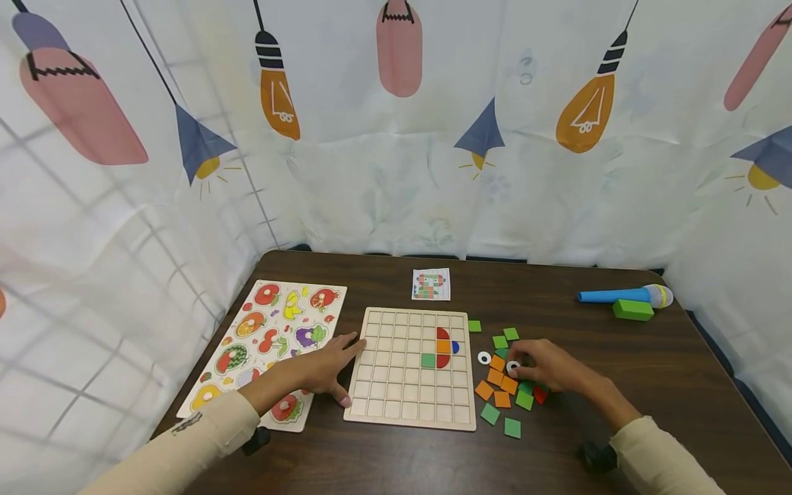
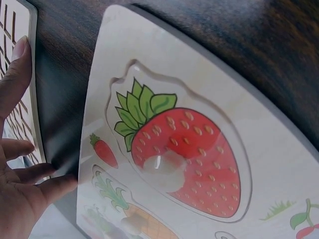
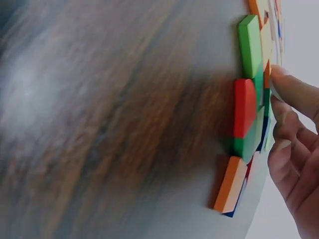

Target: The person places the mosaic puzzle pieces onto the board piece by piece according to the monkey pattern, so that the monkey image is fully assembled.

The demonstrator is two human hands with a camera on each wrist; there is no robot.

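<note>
Grid board: we see it [image 1: 396,385] flat on the worktop [image 1: 371,467], squarely before us, presumably so both hands reach it easily.
Set pieces: an orange square [image 1: 443,346] sits between two red half-rounds, with a blue piece [image 1: 455,348] on its right and a green square [image 1: 428,360] at lower left; each fills its own cell, perhaps for alignment.
Left hand: our grip [image 1: 331,369] is wide, thumb and fingers spread along the board's left edge, seemingly steadying it; the forearm slants in from lower left.
Right hand: our grip [image 1: 547,364] is narrow, bent down at a white ring [image 1: 513,367]; we cannot tell whether it pinches it.
Loose pieces: orange squares [image 1: 495,377] and green ones lie right of the board, probably for short reaches.
Pattern card: it [image 1: 431,284] lies beyond the board, likely for easy viewing.
Fruit puzzle: it [image 1: 213,333] lies left, apparently out of the way.
</note>
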